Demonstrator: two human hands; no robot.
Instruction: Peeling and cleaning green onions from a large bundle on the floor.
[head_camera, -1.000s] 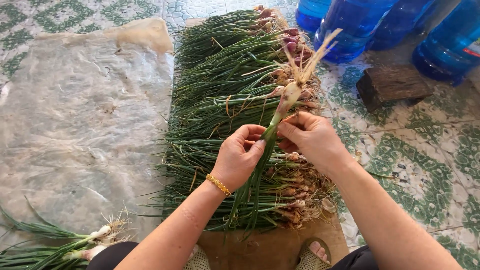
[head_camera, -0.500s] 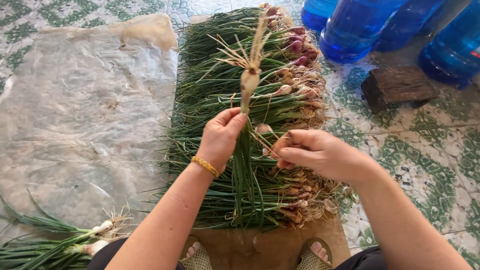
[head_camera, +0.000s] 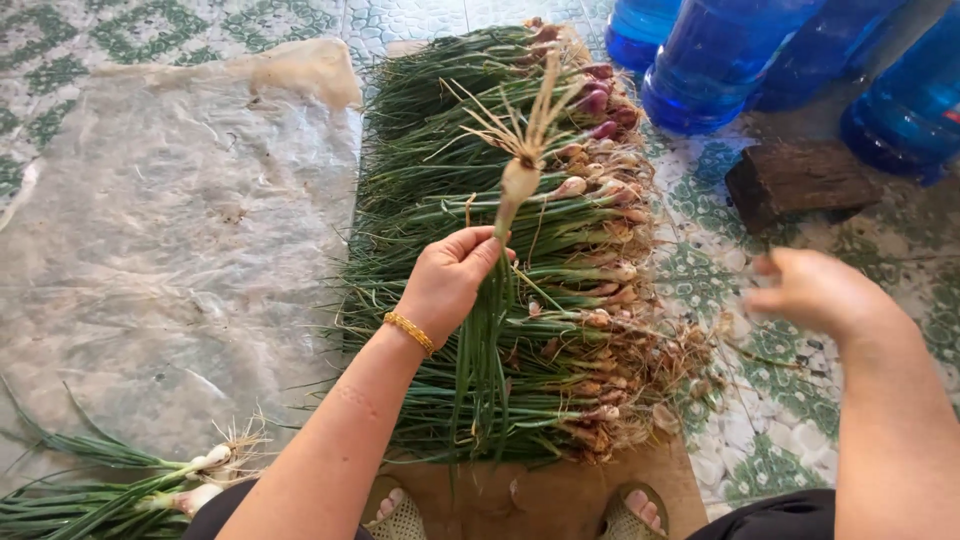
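Observation:
My left hand (head_camera: 455, 278) grips a green onion (head_camera: 512, 190) by its stalk, bulb and pale roots pointing up, leaves hanging down past my wrist. A gold bracelet circles that wrist. Under it lies a thick pile of green onions (head_camera: 520, 260), leaves to the left and reddish bulbs to the right. My right hand (head_camera: 815, 292) is off to the right of the pile, blurred, fingers loosely curled, holding nothing I can see.
A clear plastic sheet (head_camera: 160, 240) covers the tiled floor at left. A few cleaned onions (head_camera: 150, 490) lie at the bottom left. Blue water bottles (head_camera: 720, 60) and a dark wooden block (head_camera: 795, 180) stand at the upper right. My sandalled feet (head_camera: 630, 510) rest on a brown mat.
My right hand has let go of the onion and swung out to the right. My left hand has kept the onion raised over the pile.

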